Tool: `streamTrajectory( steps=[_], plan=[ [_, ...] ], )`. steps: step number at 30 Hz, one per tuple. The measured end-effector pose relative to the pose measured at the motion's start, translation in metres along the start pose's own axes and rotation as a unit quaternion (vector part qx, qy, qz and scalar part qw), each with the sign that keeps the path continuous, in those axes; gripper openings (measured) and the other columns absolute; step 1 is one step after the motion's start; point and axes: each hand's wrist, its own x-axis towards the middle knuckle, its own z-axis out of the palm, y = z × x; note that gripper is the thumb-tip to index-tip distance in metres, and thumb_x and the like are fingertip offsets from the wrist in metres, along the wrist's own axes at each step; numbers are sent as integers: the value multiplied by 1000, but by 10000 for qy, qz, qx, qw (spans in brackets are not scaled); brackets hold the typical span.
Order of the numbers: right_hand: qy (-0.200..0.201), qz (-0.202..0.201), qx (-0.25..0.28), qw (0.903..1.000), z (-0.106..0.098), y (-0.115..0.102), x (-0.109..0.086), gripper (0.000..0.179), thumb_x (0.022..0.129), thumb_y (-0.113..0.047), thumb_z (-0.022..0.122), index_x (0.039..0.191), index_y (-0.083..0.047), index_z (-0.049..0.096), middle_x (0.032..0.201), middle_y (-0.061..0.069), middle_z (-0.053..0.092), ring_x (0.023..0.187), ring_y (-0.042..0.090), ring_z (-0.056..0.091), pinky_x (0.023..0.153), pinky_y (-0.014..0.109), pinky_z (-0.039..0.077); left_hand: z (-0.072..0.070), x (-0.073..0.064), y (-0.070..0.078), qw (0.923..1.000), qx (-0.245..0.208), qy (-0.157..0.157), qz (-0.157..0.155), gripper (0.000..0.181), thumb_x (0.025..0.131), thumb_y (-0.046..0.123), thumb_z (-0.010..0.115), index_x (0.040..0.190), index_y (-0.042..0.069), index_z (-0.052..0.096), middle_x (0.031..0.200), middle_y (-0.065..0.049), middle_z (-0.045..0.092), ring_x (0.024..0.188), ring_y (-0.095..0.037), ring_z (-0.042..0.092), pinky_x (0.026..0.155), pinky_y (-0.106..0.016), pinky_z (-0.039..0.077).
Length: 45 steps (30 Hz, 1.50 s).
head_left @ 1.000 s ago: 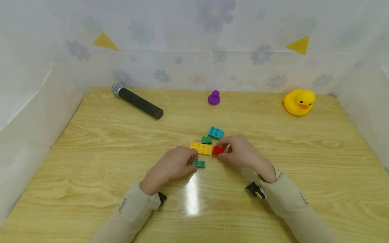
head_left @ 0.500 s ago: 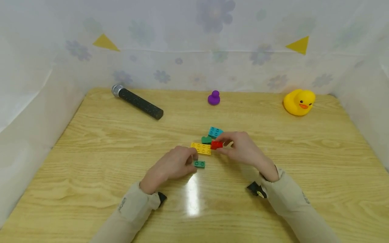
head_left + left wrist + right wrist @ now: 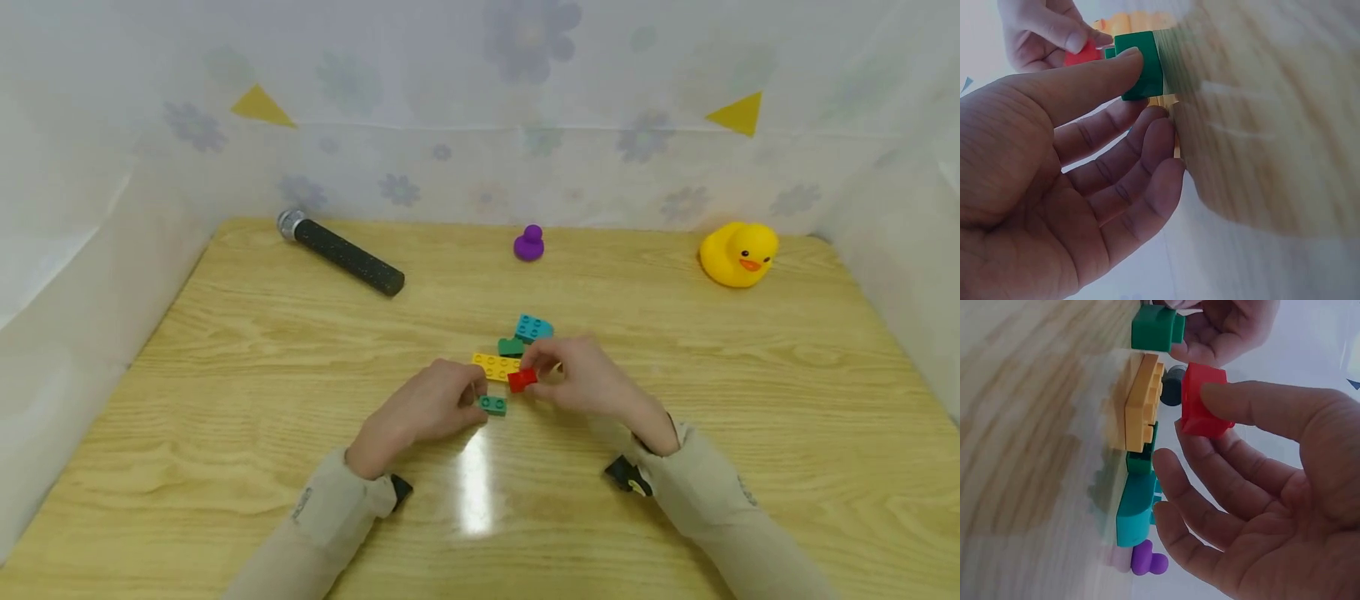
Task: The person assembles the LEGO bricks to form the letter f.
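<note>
My left hand (image 3: pixel 429 402) pinches a small green two-stud brick (image 3: pixel 492 405) on the table; in the left wrist view the thumb presses the green brick's near face (image 3: pixel 1141 75). My right hand (image 3: pixel 592 377) holds a red brick (image 3: pixel 522 381) between thumb and fingers, raised off the table in the right wrist view, where the red brick (image 3: pixel 1202 400) is tilted. A yellow eight-stud brick (image 3: pixel 491 365) lies just behind both hands, partly hidden by them. Behind it sit another green brick (image 3: pixel 511 347) and a blue brick (image 3: pixel 532 327) with a rounded end.
Toward the back of the wooden table (image 3: pixel 225 350) lie a black microphone (image 3: pixel 345 257), a small purple knobbed piece (image 3: pixel 529 243) and a yellow rubber duck (image 3: pixel 738 255). A white flowered cloth (image 3: pixel 465 108) hangs behind and at the sides.
My right hand has lifted the red brick from the spot right of the yellow brick and carried it left and nearer, toward the small green brick. The left hand has stayed put.
</note>
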Motion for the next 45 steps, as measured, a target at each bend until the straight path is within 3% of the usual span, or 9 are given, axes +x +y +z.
streamTrajectory(
  steps=[7,19,31,37,45],
  plan=[
    [-52,-236,148,9996,9,-4,0,17,79,-7,77,90,-10,65,85,-3,65,81,19,61,75,38,51,1,1,1,10000,59,43,19,18,83,17,74,79,13,57,61,4,46,56,-10,43,52,-23,33],
    [-140,-664,396,9969,21,-9,1,18,80,-4,75,94,-8,64,87,-3,65,81,17,61,73,34,51,1,1,2,9998,112,-4,156,17,84,18,75,81,12,59,62,4,49,56,-9,44,51,-23,34],
    [-32,-774,389,9962,28,-5,1,18,78,-3,76,90,-10,65,85,-4,65,79,14,62,70,31,52,2,3,3,9998,143,17,170,18,84,19,75,80,12,59,65,4,51,58,-11,45,54,-24,36],
    [11,-637,417,9971,28,-5,2,16,77,-5,77,88,-12,68,81,-6,66,72,7,60,66,25,51,2,2,3,9997,215,4,119,19,84,22,75,80,13,59,65,5,52,58,-11,46,54,-25,37],
    [101,-560,359,9977,27,-8,2,14,77,-6,79,86,-11,70,78,-5,66,67,7,57,61,23,50,-4,0,0,9985,-99,190,501,16,84,21,75,81,14,61,66,6,53,59,-9,48,56,-24,41]
  ],
)
